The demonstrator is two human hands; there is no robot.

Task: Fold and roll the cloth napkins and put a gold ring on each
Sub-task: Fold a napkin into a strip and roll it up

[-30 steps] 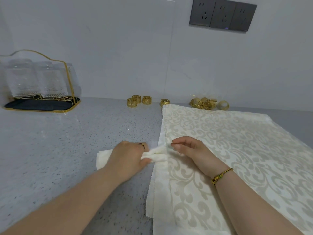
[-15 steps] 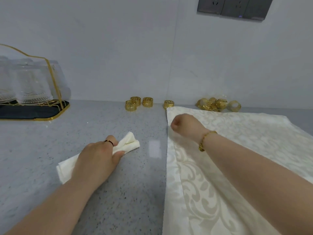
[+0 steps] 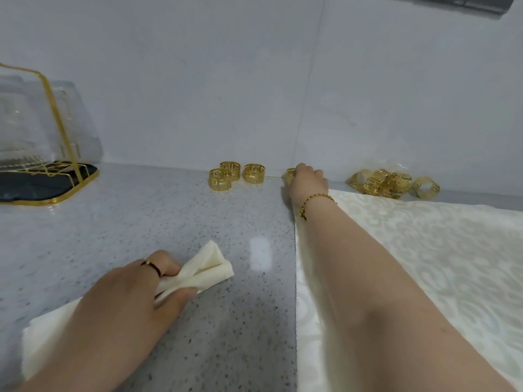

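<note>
L hand (image 3: pixel 135 292) grips rolled napkin (image 3: pixel 206 267), near left; R hand (image 3: pixel 308 182) curls over far ring (image 3: pixel 291 172), grip unclear. Likely ring step; next: thread roll thru.

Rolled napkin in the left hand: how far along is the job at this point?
Done: one rolled napkin, gripped by the left hand. In hand: the right hand is on a gold ring at the wall; its grip is hidden. Left: ringing this roll, then folding the flat patterned cloth, with spare rings waiting.
</note>
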